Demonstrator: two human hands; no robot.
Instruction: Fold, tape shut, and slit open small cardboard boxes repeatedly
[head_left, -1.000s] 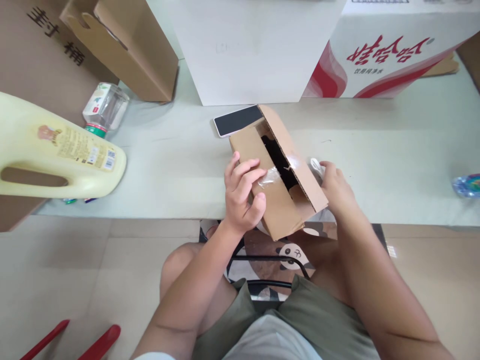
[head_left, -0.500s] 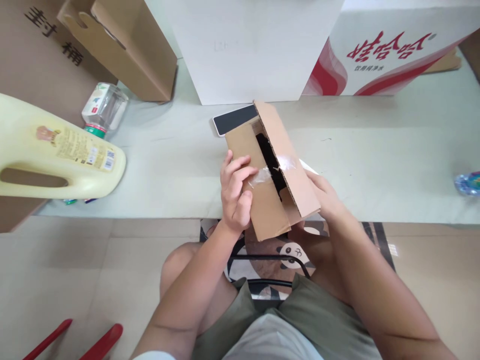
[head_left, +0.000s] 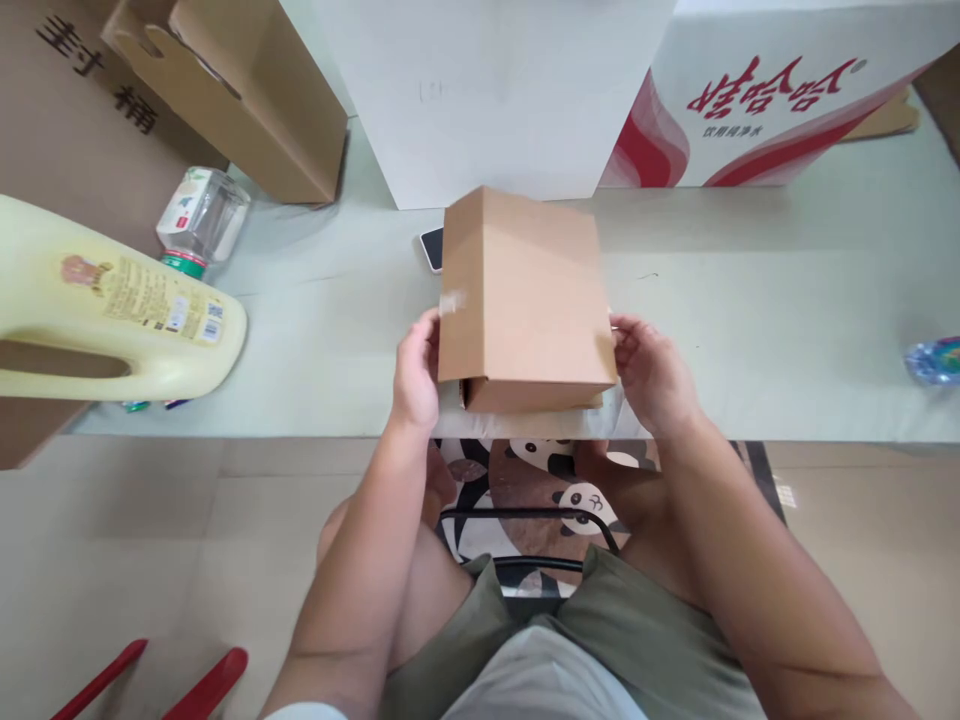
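A small brown cardboard box [head_left: 544,290] is between my hands at the front of the table, its broad plain side facing up. A flap with a piece of clear tape [head_left: 452,302] hangs out along its left side, and a dark gap shows under the near left corner. My left hand [head_left: 417,370] grips the box from the left, its fingertips hidden behind the flap. On the opposite side, my right hand [head_left: 651,372] has its fingers curled at the right edge. Just beyond the left flap a phone [head_left: 431,248] lies partly covered by the box.
A large white box [head_left: 495,110] and a red-and-white carton [head_left: 750,130] stand at the back. To the left are a yellow jug [head_left: 172,320], a clear bottle [head_left: 206,215] and a tall brown carton [head_left: 277,110]. A plastic bottle [head_left: 937,360] lies far right.
The box has turned from a tilted pose, with its dark opening showing, to broad side up. My left hand has moved left, off the taped flap's face to the box's side.
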